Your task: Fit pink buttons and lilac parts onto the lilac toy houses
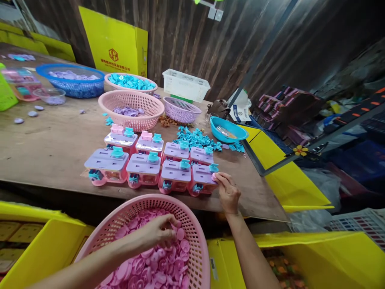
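My right hand (pixel 229 192) pinches a pink plastic knob (pixel 214 177) against the right side of the front-row toy box (pixel 205 176) at the far right. This box has a lilac top, a pink body and a turquoise flap. Several similar toy boxes (pixel 143 168) stand beside and behind it in two rows. Below the table edge, my left hand (pixel 165 233) is inside a pink basket (pixel 200 241) of loose pink round pieces (pixel 150 269). Its fingers are curled, with a pink disc (pixel 178 224) at the fingertips.
On the wooden table (pixel 54 148) are a pink basket (pixel 132 96), a purple basket (pixel 182 110), a blue basket (pixel 70 82) and a turquoise basin (pixel 228 129). Turquoise parts (pixel 197 138) lie heaped behind the boxes. Open yellow cartons (pixel 51 253) flank my arms.
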A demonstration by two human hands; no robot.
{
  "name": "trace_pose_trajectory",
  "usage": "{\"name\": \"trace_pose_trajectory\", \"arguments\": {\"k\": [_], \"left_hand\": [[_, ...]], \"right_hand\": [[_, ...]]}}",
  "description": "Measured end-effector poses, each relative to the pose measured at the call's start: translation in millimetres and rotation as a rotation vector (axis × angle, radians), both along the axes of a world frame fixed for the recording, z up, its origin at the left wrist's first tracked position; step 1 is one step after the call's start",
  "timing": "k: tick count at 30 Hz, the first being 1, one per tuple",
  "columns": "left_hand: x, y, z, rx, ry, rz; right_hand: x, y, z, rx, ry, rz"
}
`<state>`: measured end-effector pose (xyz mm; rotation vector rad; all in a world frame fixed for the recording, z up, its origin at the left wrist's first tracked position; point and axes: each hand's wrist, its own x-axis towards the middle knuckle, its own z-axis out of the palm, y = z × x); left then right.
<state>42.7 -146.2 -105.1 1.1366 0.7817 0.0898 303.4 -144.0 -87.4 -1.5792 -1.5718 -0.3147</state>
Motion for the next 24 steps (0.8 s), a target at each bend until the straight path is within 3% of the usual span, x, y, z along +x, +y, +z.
{"name": "trace_pose_trajectory", "arguments": {"k": [5, 10, 17, 19, 24], "left_hand": [[-11.2, 7.1, -3.0, 0.02, 0.052, 0.037], [-21.5, 11.5, -5.8, 0.001, 0.061, 0.053], [-39.1, 27.2, 8.4, 0.052, 0.141, 0.123], [-47.1, 32.1, 12.5, 0.146, 0.167, 0.134], [-66.6, 30.4, 3.5, 0.662, 0.334, 0.0]], "right_hand": [[1.5, 3.5, -5.8, 0.044, 0.014, -0.02], [-1.7, 3.7, -2.7, -0.028, -0.048, -0.054], [0.6, 2.0, -7.2, 0.001, -0.237, -0.143], [-1.6, 1.2, -3.0, -0.007, -0.258, -0.168], [-35.7, -26.1, 12.1, -0.025, -0.191, -0.209]]}}
